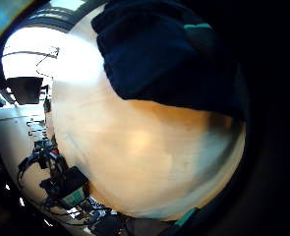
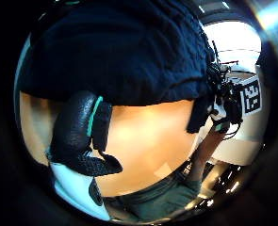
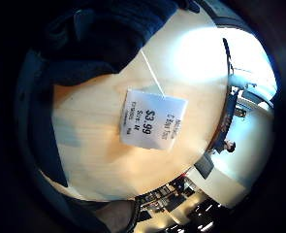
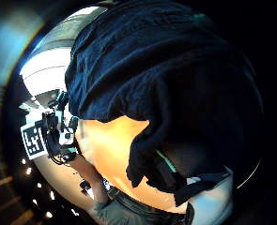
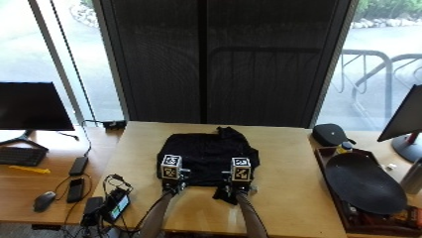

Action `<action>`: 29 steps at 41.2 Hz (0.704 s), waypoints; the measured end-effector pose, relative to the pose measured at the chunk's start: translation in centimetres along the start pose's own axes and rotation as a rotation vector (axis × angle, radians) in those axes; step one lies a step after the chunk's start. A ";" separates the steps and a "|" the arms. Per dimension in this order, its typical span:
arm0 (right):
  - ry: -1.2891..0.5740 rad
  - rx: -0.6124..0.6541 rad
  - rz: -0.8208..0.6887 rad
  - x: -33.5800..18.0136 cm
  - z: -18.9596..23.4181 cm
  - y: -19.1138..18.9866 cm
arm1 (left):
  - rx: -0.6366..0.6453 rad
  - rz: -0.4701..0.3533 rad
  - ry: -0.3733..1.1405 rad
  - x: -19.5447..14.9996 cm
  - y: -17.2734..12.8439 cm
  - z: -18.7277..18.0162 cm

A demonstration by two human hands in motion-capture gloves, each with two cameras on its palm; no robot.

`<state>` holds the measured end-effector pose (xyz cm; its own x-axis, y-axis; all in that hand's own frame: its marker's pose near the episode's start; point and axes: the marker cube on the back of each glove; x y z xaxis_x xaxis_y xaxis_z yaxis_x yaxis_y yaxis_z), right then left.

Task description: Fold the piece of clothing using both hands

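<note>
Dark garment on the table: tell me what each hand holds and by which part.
Both the left hand and the right hand hold the dark garment by its near edge, lifted off the wooden table.

A black piece of clothing (image 5: 210, 156) lies bunched on the light wooden table, about midway between its left and right edges and nearer the far edge than the near one. Its near hem is lifted off the tabletop, a flap hanging at the near right corner. A white price tag (image 3: 152, 119) dangles from it on a thin string.
</note>
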<state>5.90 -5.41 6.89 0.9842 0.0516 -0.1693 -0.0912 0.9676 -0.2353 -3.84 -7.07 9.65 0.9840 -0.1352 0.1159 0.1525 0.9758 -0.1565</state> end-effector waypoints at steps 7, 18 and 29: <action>0.057 0.085 0.019 -0.1 -0.5 0.2 | -0.113 0.004 -0.084 -0.2 0.3 0.3; 0.196 0.215 -0.045 -1.2 -0.8 1.1 | 0.138 0.011 -0.200 -0.6 -0.4 -0.8; 0.290 0.156 -0.104 -0.7 -2.7 2.6 | 0.095 0.097 -0.213 -0.4 0.7 -1.9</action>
<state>4.59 -3.62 3.79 0.9008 -0.1003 -0.4224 0.0540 0.9913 -0.1202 -3.93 -6.63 7.61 0.9505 -0.0111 0.3104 0.0395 0.9956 -0.0855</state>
